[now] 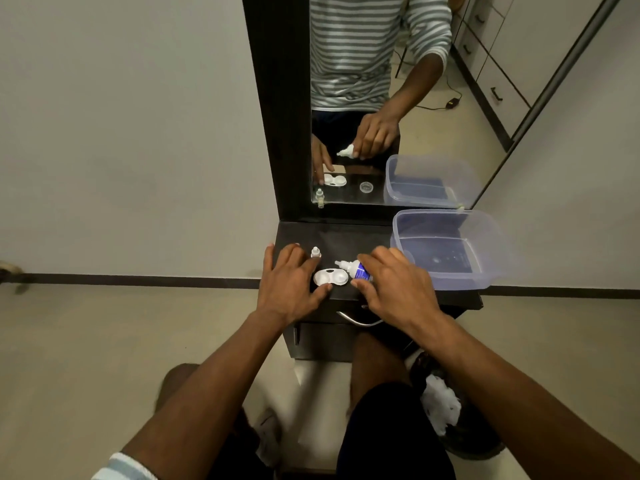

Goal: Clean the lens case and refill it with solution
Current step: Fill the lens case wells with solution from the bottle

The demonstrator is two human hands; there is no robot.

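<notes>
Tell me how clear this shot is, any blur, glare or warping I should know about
Head view: wide-angle warping bends the mirror frame and the skirting line; light is soft and even, with no hard glare on the lens case; the left hand, right hand and solution bottle are reasonably sharp; knees and floor at the bottom edge look smeared.

Dim, even indoor light, wide-angle view

My view bends hard at the edges: the baseboard (138,280) bows and my forearms stretch. The dark counter (346,237) swallows detail and shadows stay soft. The mirror (398,98) shows little glare. The centre is fairly sharp; the corners near my knees smear.
</notes>
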